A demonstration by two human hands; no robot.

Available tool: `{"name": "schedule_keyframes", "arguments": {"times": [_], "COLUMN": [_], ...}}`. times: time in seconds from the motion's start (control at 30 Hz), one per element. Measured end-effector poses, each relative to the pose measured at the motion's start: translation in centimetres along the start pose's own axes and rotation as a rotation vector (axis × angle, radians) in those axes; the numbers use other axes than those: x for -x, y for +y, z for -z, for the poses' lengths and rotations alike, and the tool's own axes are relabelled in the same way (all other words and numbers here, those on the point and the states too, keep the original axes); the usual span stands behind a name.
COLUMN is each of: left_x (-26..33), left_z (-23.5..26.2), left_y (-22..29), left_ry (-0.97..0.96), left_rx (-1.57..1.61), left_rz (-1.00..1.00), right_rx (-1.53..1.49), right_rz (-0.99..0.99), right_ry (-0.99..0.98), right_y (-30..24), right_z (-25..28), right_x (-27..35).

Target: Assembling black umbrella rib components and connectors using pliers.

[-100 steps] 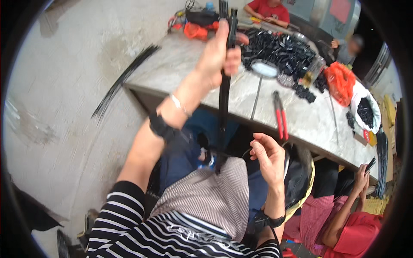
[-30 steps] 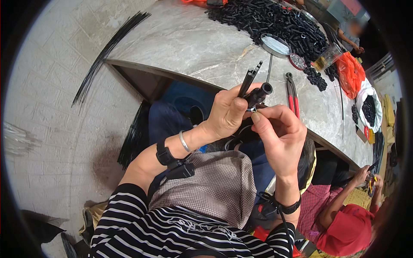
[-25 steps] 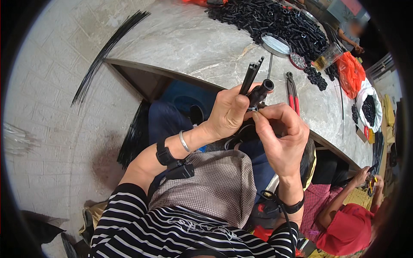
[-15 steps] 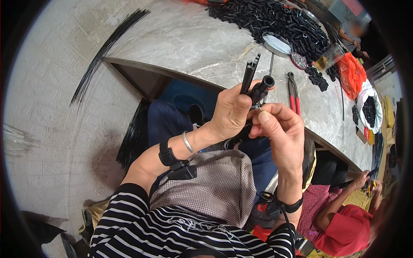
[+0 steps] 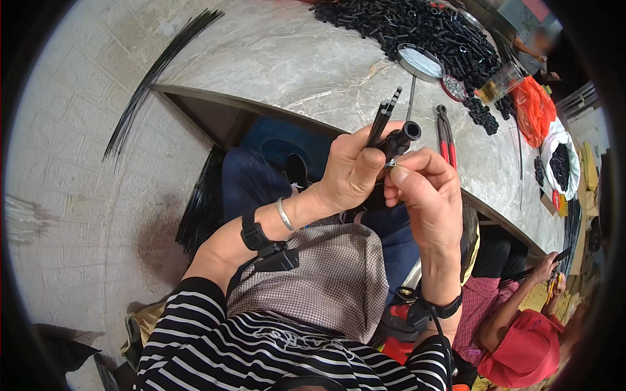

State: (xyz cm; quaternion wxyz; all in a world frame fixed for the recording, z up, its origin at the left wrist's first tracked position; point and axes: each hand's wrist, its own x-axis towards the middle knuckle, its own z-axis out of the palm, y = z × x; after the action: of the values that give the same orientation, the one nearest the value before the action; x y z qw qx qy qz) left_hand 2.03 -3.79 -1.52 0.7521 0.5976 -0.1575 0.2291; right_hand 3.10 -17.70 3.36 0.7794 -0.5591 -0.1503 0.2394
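A black tubular fitting (image 5: 398, 141) with a round open end sits in the grip of my left hand (image 5: 352, 171), whose thumb and fingers are closed. Several thin black rods (image 5: 385, 116) stick up beside it from the same hand. At the fitting's lower side, the thumb and forefinger of my right hand (image 5: 427, 189) pinch a small shiny metal piece (image 5: 390, 163), too small to name. Its fingertips come right up against the fitting, and the other fingers are curled. Both hands are held just off the table's near edge, above my lap.
On the grey table (image 5: 274, 58) lie red-handled pliers (image 5: 447, 137), a round dish (image 5: 420, 62) and a small red-rimmed tin (image 5: 453, 88). A heap of black tube pieces (image 5: 417, 29) covers the far side. Long black rods (image 5: 156, 75) overhang the left edge. Another person (image 5: 521, 339) works at right.
The fitting and rods have tilted slightly right, and the right fingertips have closed in nearer the fitting's lower side. The other person's hands have shifted a little.
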Motion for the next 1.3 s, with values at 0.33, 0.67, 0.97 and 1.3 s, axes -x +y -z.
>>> {"name": "schedule_keyframes", "arguments": {"times": [0.33, 0.67, 0.97, 1.3], "left_x": [-0.3, -2.0, -1.6, -2.4], "left_z": [0.3, 0.6, 2.9, 2.7], "left_y": [0.6, 1.1, -2.5, 0.7], "left_ry": [-0.027, -0.138, -0.142, 0.003], "left_rx": [0.203, 0.160, 0.215, 0.117], "left_rz": [0.077, 0.348, 0.371, 0.229], "right_rx": [1.103, 1.500, 1.929, 0.603], "right_rz": [0.899, 1.228, 0.212, -0.122], "right_ry": [0.125, -0.028, 0.532, 0.312], "right_y": [-0.2, -1.8, 3.3, 0.4], "right_z": [-1.1, 1.1, 12.9, 11.4], "right_x": [-0.6, -2.6, -1.2, -0.4]}}
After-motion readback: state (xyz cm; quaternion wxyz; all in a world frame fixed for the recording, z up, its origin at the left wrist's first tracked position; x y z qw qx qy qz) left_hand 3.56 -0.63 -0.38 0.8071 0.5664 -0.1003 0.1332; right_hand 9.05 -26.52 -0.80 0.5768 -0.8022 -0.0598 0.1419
